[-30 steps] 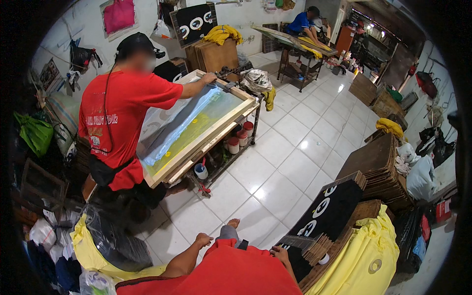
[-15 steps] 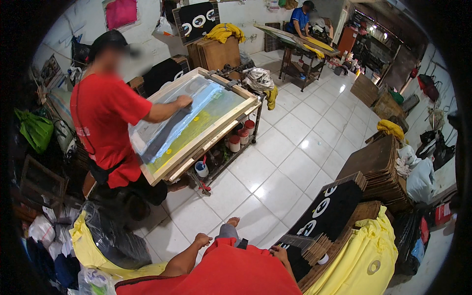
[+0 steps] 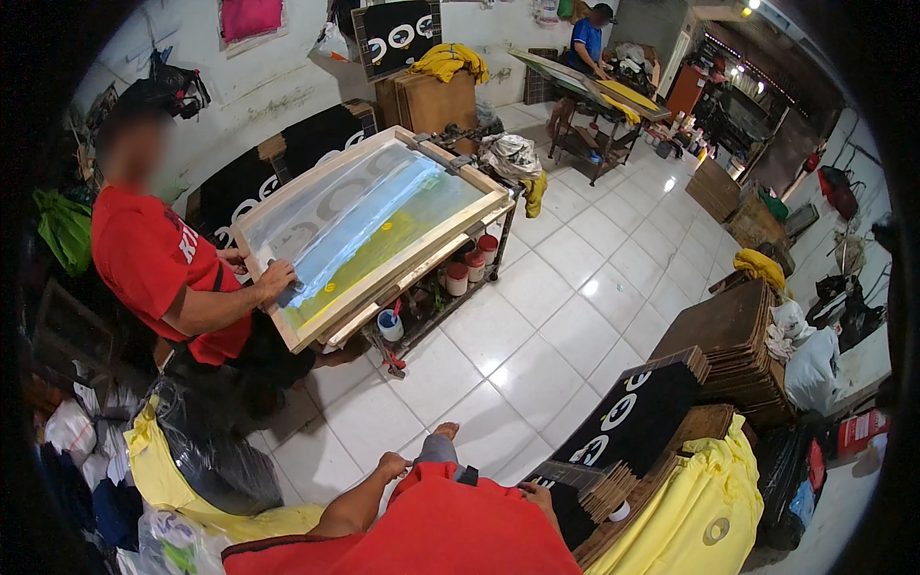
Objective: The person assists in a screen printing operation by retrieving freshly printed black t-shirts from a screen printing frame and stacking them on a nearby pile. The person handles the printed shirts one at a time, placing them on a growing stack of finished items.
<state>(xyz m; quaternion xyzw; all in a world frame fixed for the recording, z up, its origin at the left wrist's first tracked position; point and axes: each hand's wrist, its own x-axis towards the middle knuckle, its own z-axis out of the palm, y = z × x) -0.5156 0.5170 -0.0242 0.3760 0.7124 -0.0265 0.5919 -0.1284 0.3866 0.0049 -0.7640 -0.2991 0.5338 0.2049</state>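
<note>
My left hand (image 3: 393,467) lies by my bent left knee, holding nothing that I can see, with its fingers loosely out. My right hand (image 3: 537,494) rests at the right side of my red shirt (image 3: 465,527), its fingers partly visible. Close to it are a stack of thin boards (image 3: 604,491) and a black printed cloth (image 3: 575,446) spread on a board. Farther left, a co-worker in a red shirt (image 3: 158,259) stands at a wooden-framed printing screen (image 3: 383,287) streaked light blue and yellow-green, one hand at its near left corner.
Yellow cloth (image 3: 685,513) covers boards at my right. Stacked brown boards (image 3: 719,321) stand behind it. Paint pots (image 3: 456,279) sit under the screen's table. A black plastic bag (image 3: 216,450) lies at left. Another person in blue (image 3: 586,43) works at a far table.
The co-worker has leaned back left, and their hand has come from the screen's middle to its near left corner. My view has shifted slightly; my hands stay in place.
</note>
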